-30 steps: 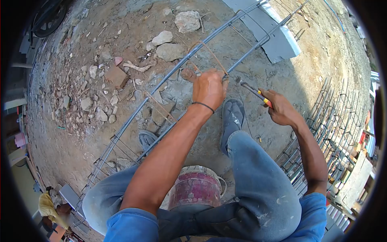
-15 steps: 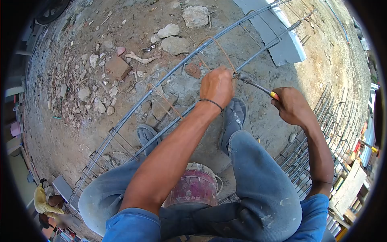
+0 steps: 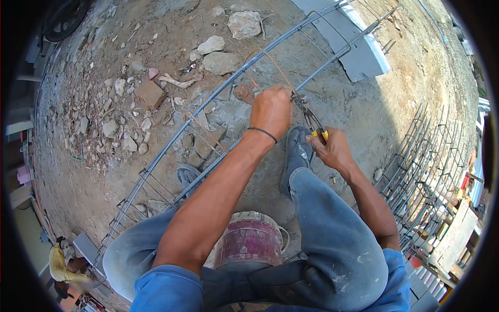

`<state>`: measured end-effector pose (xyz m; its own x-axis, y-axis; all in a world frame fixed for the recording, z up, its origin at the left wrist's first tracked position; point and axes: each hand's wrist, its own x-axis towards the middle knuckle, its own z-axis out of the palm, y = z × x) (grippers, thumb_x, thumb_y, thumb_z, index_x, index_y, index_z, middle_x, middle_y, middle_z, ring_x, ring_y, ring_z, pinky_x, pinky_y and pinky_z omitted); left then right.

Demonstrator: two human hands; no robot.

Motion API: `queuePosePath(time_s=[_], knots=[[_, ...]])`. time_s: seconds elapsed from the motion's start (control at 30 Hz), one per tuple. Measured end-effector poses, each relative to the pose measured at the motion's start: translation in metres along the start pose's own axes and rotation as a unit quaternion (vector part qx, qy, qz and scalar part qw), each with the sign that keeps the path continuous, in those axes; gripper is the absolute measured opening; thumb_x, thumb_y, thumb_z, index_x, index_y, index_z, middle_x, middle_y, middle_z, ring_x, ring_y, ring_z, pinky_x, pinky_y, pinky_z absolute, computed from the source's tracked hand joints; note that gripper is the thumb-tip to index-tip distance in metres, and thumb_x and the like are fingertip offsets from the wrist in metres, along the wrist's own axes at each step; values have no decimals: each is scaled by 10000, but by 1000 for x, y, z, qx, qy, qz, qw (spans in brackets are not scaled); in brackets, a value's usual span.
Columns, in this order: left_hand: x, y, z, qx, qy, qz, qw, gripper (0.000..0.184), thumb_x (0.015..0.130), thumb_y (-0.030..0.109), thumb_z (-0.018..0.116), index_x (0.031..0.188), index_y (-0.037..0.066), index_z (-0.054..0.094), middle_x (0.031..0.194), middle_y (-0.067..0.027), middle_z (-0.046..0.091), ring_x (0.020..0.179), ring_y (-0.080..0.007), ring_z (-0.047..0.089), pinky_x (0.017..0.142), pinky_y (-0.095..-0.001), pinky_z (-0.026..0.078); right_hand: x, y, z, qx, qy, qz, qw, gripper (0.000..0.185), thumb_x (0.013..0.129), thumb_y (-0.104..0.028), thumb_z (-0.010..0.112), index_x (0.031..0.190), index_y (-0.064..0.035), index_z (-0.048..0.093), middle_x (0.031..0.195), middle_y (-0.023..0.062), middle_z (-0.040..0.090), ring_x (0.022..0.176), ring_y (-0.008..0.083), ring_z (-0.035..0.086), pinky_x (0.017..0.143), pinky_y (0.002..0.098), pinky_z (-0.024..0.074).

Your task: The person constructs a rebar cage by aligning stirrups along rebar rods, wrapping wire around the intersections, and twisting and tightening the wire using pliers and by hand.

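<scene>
A long rebar cage (image 3: 212,98) with rusty square stirrups (image 3: 282,66) runs diagonally in front of me. My left hand (image 3: 272,110), wearing a black band at the wrist, is closed on the cage's near bar beside a stirrup; its fingertips are partly hidden. In my right hand (image 3: 332,148) is a pair of pliers (image 3: 310,115) with yellow-marked handles. Their handles stand somewhat apart, and the jaws meet the joint of stirrup and bar, right by my left fingers. Whether wire is in the jaws is too small to tell.
Between my legs stands a stained pink bucket (image 3: 248,239). More rebar cages (image 3: 429,161) lie at the right. Stones (image 3: 221,62) and a brick piece (image 3: 150,93) litter the ground beyond. A grey board (image 3: 358,57) lies under the cage's far end. Another person (image 3: 62,265) is at lower left.
My right hand has swung left and down, closer to my left hand. The pliers have turned from slanting rightward to steeper, and their handles now show apart. My left hand stays at the joint.
</scene>
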<state>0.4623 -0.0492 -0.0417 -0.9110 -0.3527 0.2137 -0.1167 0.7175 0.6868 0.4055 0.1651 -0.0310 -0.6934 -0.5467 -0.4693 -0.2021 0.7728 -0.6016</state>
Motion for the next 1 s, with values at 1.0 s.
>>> queuePosePath(time_s=[1.0], knots=[[-1,18,4,-15,68,-2,998,163,721,-14,719,840,10,610,806,-192,610,781,-424,615,691,-478,477,-16,25,-37,-159,155,-273,936,377,890,-195,697,1134,57,558,743,168,611,618,330,644,573,435,515]])
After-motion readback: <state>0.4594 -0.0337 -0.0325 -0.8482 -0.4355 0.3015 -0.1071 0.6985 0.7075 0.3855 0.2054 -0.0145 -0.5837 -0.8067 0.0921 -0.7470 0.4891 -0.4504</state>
